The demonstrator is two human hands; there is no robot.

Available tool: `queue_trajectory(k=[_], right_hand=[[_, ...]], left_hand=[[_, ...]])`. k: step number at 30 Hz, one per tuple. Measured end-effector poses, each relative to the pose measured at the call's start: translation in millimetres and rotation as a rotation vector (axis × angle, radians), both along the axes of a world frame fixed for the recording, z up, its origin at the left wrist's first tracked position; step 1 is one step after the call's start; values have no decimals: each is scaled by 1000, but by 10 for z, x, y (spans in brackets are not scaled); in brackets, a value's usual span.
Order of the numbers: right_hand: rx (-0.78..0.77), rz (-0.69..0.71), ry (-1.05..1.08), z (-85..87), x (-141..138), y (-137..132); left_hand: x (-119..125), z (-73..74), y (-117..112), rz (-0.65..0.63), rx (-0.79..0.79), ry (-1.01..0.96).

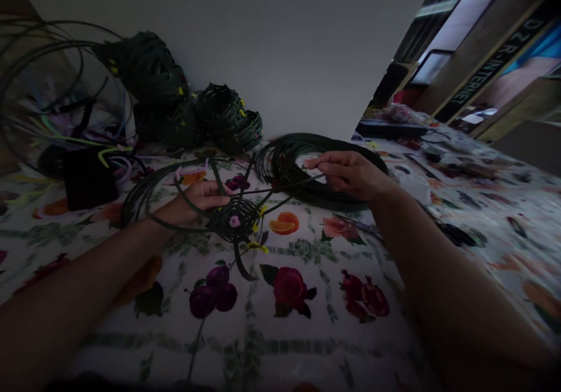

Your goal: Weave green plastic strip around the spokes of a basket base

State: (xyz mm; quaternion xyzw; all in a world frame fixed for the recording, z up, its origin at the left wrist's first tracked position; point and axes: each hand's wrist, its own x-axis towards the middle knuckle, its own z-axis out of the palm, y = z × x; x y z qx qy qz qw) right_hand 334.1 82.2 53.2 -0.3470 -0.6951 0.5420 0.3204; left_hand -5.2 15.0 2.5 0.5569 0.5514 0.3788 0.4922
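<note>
The left hand [205, 196] grasps the edge of a round woven piece [239, 219], which is at the middle of the table [307, 333], with a pink part [235, 221] in its centre. The right hand [346, 173] pinches a thin dark strip [256, 191], and this strip runs across the gap between the two hands, looking almost straight.

If the right hand pulls too strongly, I think the round piece may lose its flat form, because only the left fingers appear to hold it. If these fingers become loose, the inner rings could open. A wide loop [175, 227] passes by the left wrist; it may catch on the arm and drag the weave sideways. The coil of strips [287, 158] lies just behind the right hand, similar in colour, so a strip could be confused with another or become tangled. The yellow pieces [258, 246] beside the weave might also snag a strip. The light is dim, therefore a wrong crossing could easily be missed.
</note>
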Motion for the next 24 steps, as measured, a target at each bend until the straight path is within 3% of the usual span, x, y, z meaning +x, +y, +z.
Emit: queue_trajectory(k=[5, 11, 15, 20, 22, 24], right_hand=[[135, -53, 1, 125, -26, -68], [133, -42, -10, 199, 38, -78], [119, -25, -55, 186, 79, -52], [104, -30, -205, -3, 47, 45], [155, 3, -299, -69, 11, 78], [317, 5, -449, -103, -45, 84]], left_hand=[[-39, -48, 32, -24, 47, -8], [-87, -78, 24, -165, 18, 21], [-65, -68, 7, -63, 49, -66], [10, -3, -13, 98, 83, -155], [19, 6, -10, 122, 96, -154], [17, -6, 0, 118, 97, -132]])
